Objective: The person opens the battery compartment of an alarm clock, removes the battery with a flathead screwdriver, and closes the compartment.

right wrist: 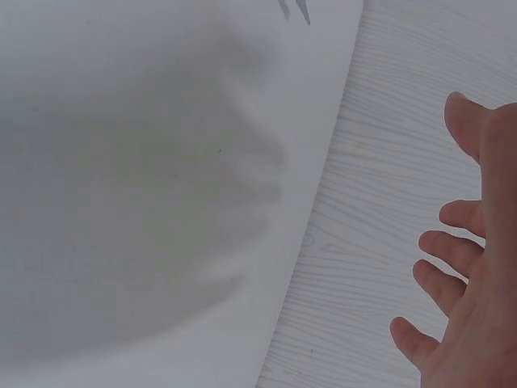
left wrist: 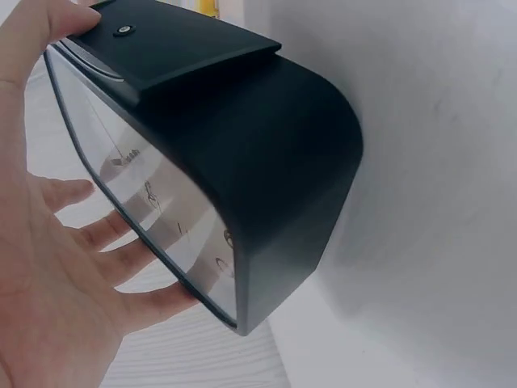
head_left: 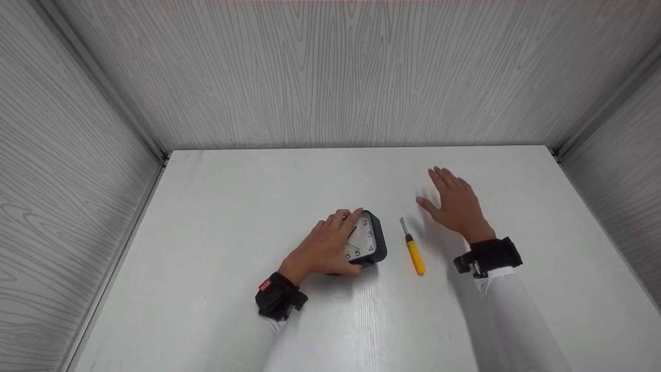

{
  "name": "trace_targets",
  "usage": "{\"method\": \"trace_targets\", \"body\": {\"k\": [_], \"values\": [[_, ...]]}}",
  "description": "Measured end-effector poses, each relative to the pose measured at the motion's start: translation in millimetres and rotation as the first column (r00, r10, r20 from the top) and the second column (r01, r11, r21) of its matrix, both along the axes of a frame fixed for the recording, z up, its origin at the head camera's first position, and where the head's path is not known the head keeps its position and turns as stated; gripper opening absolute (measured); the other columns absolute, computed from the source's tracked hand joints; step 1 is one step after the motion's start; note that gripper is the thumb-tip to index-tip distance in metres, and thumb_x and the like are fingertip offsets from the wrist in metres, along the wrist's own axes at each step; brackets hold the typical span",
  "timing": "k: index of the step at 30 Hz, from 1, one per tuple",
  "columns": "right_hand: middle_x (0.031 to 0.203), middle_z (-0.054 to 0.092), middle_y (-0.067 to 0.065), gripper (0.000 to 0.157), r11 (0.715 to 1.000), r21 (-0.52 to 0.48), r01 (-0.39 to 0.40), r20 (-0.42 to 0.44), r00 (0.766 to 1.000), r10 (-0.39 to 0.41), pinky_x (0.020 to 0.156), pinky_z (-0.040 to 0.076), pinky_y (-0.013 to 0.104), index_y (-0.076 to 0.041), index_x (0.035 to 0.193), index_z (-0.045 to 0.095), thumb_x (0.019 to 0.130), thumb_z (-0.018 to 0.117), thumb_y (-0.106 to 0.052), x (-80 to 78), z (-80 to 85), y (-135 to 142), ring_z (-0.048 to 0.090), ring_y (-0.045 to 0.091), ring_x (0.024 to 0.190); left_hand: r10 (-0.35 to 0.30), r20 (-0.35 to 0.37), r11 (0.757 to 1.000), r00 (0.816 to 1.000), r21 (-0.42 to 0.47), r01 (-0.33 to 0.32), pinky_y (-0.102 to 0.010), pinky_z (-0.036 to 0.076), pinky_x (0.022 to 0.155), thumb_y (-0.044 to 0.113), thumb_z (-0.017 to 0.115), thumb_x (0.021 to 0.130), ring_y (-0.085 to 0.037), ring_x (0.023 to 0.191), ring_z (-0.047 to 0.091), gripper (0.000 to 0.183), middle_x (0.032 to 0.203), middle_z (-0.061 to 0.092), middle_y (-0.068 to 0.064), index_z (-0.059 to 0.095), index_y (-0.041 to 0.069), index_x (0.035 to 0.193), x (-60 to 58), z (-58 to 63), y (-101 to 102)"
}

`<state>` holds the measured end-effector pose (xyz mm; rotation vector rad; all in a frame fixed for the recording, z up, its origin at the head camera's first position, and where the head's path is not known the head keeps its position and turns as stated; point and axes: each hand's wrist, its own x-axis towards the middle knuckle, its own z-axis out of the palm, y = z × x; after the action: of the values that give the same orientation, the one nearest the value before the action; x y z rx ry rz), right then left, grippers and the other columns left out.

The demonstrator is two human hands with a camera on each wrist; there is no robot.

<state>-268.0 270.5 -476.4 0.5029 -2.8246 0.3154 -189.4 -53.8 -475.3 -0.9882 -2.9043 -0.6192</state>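
A black square alarm clock (head_left: 381, 243) with a white numbered dial lies face up on the white table, its dial partly hidden by my left hand (head_left: 326, 245). That hand grips it across the face, thumb on the base side and fingers spread over the dial. In the left wrist view the clock's dark side (left wrist: 283, 153) and base show close up, the thumb pressing near a small screw. My right hand (head_left: 454, 206), fingers straight and spread, hovers over the table and holds nothing. Between the hands lies a screwdriver (head_left: 415, 256) with a yellow handle, its tip pointing away from me.
The white tabletop (head_left: 232, 206) ends at a grey wood-grain back panel (head_left: 330, 77). Similar panels rise on the left (head_left: 62, 155) and right (head_left: 619, 144). The screwdriver's tip (right wrist: 301, 10) shows at the top of the right wrist view.
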Motion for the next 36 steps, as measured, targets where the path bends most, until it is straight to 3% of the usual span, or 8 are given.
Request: {"method": "trace_targets", "body": {"k": [6, 14, 21, 28, 36], "values": [[0.154, 0.038, 0.017, 0.074, 0.998, -0.049, -0.035, 0.009, 0.999, 0.035, 0.114, 0.030, 0.057, -0.006, 0.150, 0.035, 0.093, 0.058, -0.048, 6.2, -0.4, -1, 0.035, 0.035, 0.142, -0.008, -0.017, 0.996, 1.000, 0.085, 0.010, -0.034, 0.048, 0.081, 0.051, 0.073, 0.062, -0.016, 0.095, 0.048, 0.115, 0.133, 0.041, -0.009, 0.016, 0.018, 0.156, 0.8, 1.9, -4], [0.154, 0.038, 0.015, 0.078, 0.988, -0.113, -0.104, 0.036, 0.993, 0.109, 0.113, 0.034, 0.055, -0.010, 0.152, 0.033, 0.091, 0.062, -0.049, 18.1, 3.3, -5, 0.040, 0.035, 0.139, -0.003, 0.025, 0.988, 1.000, 0.154, 0.000, -0.033, 0.050, 0.079, 0.048, 0.076, 0.060, -0.018, 0.097, 0.049, 0.122, 0.133, 0.039, -0.011, 0.007, 0.023, 0.157, 1.8, 5.7, -9], [0.156, 0.036, 0.013, 0.081, 0.983, -0.150, -0.111, 0.083, 0.989, 0.124, 0.114, 0.033, 0.052, -0.012, 0.153, 0.030, 0.090, 0.061, -0.052, 27.0, 6.2, -9, 0.038, 0.032, 0.141, 0.002, -0.058, 0.987, 0.998, 0.158, 0.007, -0.046, 0.048, 0.089, 0.051, 0.076, 0.061, -0.019, 0.096, 0.050, 0.119, 0.131, 0.041, -0.012, 0.010, 0.024, 0.157, 0.5, 9.6, -10], [0.157, 0.035, 0.012, 0.083, 0.982, -0.156, -0.106, 0.091, 0.988, 0.121, 0.115, 0.032, 0.053, -0.012, 0.153, 0.030, 0.089, 0.062, -0.053, 28.7, 7.7, -14, 0.037, 0.032, 0.142, 0.004, -0.085, 0.979, 0.996, 0.202, 0.013, -0.039, 0.048, 0.082, 0.048, 0.076, 0.060, -0.018, 0.096, 0.050, 0.117, 0.131, 0.042, -0.012, 0.014, 0.023, 0.156, -2.5, 12.8, -12], [0.157, 0.035, 0.012, 0.087, 0.974, -0.184, -0.132, 0.067, 0.987, 0.146, 0.114, 0.033, 0.053, -0.013, 0.154, 0.029, 0.087, 0.065, -0.054, 32.3, 6.3, -23, 0.038, 0.032, 0.142, 0.022, -0.030, 0.968, 0.999, 0.252, -0.014, -0.042, 0.049, 0.087, 0.047, 0.076, 0.062, -0.020, 0.103, 0.054, 0.115, 0.137, 0.039, -0.009, 0.014, 0.024, 0.156, 0.4, 14.0, -15]]}}
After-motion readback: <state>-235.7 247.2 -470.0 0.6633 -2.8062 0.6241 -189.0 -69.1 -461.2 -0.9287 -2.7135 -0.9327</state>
